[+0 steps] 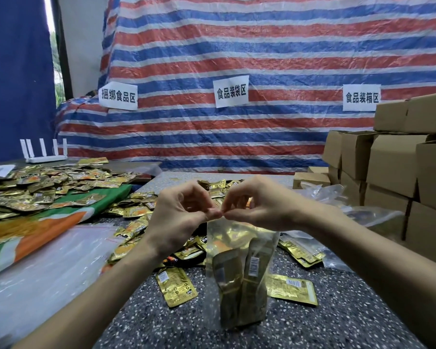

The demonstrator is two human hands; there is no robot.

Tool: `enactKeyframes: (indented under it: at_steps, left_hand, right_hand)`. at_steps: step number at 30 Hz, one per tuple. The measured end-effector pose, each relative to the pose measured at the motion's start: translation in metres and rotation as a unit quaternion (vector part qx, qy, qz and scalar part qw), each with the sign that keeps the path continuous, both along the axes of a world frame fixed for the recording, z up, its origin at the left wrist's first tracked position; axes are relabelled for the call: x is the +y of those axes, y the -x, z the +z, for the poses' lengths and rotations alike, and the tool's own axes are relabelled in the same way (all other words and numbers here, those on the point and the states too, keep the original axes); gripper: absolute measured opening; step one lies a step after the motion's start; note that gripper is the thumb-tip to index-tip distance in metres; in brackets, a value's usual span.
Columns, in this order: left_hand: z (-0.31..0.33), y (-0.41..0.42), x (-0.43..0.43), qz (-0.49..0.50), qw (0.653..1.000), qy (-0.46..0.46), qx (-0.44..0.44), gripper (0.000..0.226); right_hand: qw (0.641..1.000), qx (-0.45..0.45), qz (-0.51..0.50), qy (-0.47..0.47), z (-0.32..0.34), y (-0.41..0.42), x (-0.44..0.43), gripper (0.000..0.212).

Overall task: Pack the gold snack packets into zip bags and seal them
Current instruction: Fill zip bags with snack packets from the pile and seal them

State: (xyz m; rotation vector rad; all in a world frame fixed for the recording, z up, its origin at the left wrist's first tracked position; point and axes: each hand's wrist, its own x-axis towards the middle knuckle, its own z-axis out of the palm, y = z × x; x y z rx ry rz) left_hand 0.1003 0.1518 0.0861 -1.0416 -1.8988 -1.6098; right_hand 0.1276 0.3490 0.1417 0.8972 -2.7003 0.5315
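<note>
The zip bag (237,233) hangs straight up and down over the speckled table (337,323), with its zip end at the top and its bottom end pointing down. The left hand (179,212) and the right hand (259,205) sit side by side, and each one pinches the bag's top edge between thumb and fingers pressed together. The bag is clear, and a few shiny gold packets (256,268) stand on end inside it, while loose packets (176,287) lie on the table around it.

A clear bag (212,293) hung upright with gold packets (256,270) standing on end inside. Loose packets (176,287) lay scattered on the worktop (337,331) around it.
</note>
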Motion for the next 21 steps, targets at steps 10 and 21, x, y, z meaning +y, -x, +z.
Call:
enactKeyframes:
  at_steps: [10, 21]
  left_hand:
    - [-0.003, 0.002, -0.002, 0.023, 0.986, 0.162, 0.0, 0.012]
    - [-0.006, -0.003, 0.004, 0.077, 0.988, 0.1, 0.084, 0.015]
  right_hand:
    - [0.998, 0.047, 0.013, 0.038, -0.01, 0.003, -0.001, 0.009]
    - [0.997, -0.017, 0.036, 0.06, -0.002, -0.002, 0.027, 0.008]
